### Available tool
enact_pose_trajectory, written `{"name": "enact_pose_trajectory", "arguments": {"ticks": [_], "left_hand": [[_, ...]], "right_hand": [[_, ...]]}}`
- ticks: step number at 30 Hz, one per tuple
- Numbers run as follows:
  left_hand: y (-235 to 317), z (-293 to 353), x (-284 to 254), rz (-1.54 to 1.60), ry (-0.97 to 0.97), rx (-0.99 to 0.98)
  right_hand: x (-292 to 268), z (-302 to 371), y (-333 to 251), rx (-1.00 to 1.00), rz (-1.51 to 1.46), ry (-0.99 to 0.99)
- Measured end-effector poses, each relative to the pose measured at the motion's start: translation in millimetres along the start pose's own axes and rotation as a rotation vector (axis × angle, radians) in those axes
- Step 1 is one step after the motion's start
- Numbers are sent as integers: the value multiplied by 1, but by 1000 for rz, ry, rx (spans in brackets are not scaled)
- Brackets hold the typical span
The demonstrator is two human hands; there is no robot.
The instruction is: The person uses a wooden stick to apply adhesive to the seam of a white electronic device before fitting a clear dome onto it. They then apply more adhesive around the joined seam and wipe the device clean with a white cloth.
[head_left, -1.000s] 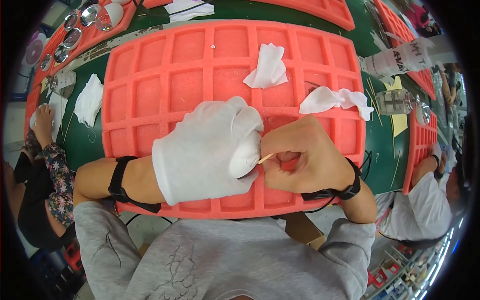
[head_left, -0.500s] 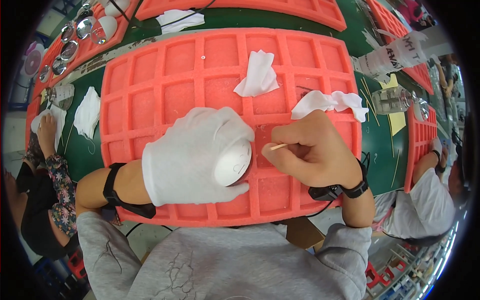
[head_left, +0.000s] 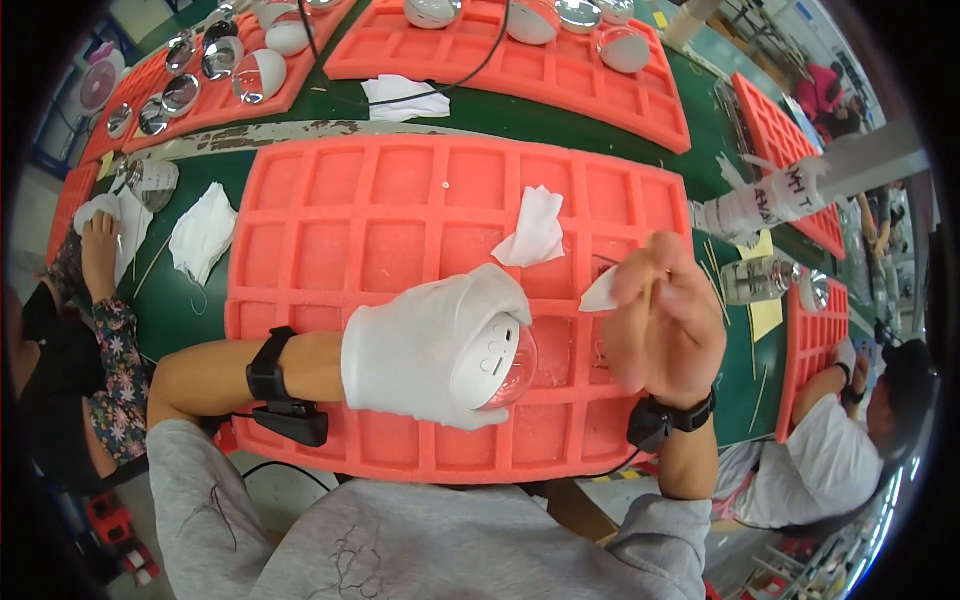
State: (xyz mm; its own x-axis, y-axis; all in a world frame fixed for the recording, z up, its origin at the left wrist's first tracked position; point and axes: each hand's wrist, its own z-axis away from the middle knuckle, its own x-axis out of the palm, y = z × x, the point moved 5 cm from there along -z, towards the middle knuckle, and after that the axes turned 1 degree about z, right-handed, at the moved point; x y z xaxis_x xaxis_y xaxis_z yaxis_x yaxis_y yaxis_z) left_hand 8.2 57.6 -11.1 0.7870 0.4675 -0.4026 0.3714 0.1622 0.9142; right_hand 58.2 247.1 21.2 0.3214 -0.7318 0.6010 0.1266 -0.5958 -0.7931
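Note:
My left hand (head_left: 430, 345), in a white glove, is wrapped round a ball-shaped device with a white face (head_left: 487, 362) and a clear dome (head_left: 518, 370). Small slots and round marks show on that face, which is turned toward the right. My bare right hand (head_left: 668, 325) is raised to the right of the device, apart from it, and is smeared by motion. A thin wooden stick (head_left: 648, 290) shows faintly between its thumb and fingers. Beside that hand a white cloth (head_left: 600, 292) is partly hidden. Another white cloth (head_left: 533, 228) rests on the red foam tray (head_left: 330, 150).
Further foam trays (head_left: 440, 65) at the back carry several domed balls (head_left: 625, 50). Loose sticks (head_left: 712, 270) and a clear jar (head_left: 755, 280) lie at right. A wrapped post (head_left: 770, 205) stands there. Co-workers sit on both sides, one with a flowered sleeve (head_left: 115, 370).
My right hand has lifted away from the device and turned its palm up. My left hand has tilted the device, so its slotted face and clear dome show. The view has shifted, showing more trays behind.

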Motion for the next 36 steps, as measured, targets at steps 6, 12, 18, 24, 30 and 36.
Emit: {"name": "enact_pose_trajectory", "arguments": {"ticks": [6, 12, 18, 24, 30, 36], "left_hand": [[-2, 5, -4, -242, -25, 323], [-5, -1, -12, -238, -160, 264], [-6, -8, -9, -158, -201, 233], [-13, -10, 1, -117, -281, 83], [-14, -5, 4, -89, -102, 160], [-18, -5, 1, -125, -39, 208]], "right_hand": [[-7, -5, 4, -295, 106, 182], [2, -6, 32, -235, 307, -7], [25, -13, 52, 122, 537, 93], [27, -9, 47, 73, 679, 65], [32, -7, 46, 10, 652, 36], [35, -17, 50, -7, 805, 33]]}}
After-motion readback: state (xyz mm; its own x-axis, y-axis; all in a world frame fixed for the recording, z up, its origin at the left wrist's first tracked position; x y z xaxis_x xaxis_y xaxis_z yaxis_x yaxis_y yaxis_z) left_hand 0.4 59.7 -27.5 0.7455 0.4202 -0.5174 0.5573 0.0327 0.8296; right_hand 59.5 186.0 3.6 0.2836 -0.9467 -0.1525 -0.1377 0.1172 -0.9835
